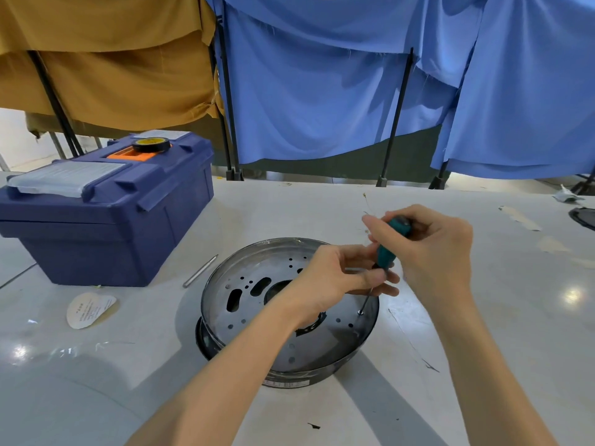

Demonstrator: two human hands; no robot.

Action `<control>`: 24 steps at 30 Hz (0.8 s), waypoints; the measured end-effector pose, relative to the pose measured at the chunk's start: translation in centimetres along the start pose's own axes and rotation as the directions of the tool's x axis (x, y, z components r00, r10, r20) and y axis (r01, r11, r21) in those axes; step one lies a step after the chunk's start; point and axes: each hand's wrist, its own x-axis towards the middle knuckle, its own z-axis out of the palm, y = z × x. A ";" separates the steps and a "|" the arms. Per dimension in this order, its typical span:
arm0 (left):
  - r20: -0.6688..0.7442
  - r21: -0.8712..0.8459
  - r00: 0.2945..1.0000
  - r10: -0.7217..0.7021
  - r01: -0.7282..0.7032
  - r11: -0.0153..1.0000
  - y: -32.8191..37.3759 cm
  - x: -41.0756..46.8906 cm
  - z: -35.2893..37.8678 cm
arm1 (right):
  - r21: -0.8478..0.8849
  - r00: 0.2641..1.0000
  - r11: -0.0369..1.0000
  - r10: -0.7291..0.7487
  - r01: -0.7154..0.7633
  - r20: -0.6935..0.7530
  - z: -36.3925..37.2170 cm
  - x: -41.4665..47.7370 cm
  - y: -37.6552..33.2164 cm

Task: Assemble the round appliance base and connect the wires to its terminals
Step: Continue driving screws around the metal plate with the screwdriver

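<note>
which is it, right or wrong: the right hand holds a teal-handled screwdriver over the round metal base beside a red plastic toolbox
Not quite: in the head view the plastic toolbox is dark blue, not red. The right hand holds the teal-handled screwdriver over the round metal base beside it.

Bright overhead light, glossy glare, wide-angle edge distortion.

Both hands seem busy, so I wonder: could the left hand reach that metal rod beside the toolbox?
Probably yes, once the left hand lets go of the screwdriver: the metal rod lies uncovered on the table, just left of the round base.
</note>
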 end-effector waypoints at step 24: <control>-0.002 -0.058 1.000 0.022 -0.022 0.998 -0.2 0.1 -0.4 | 0.162 0.992 0.982 0.083 -0.097 0.093 -0.2 -0.6 0.4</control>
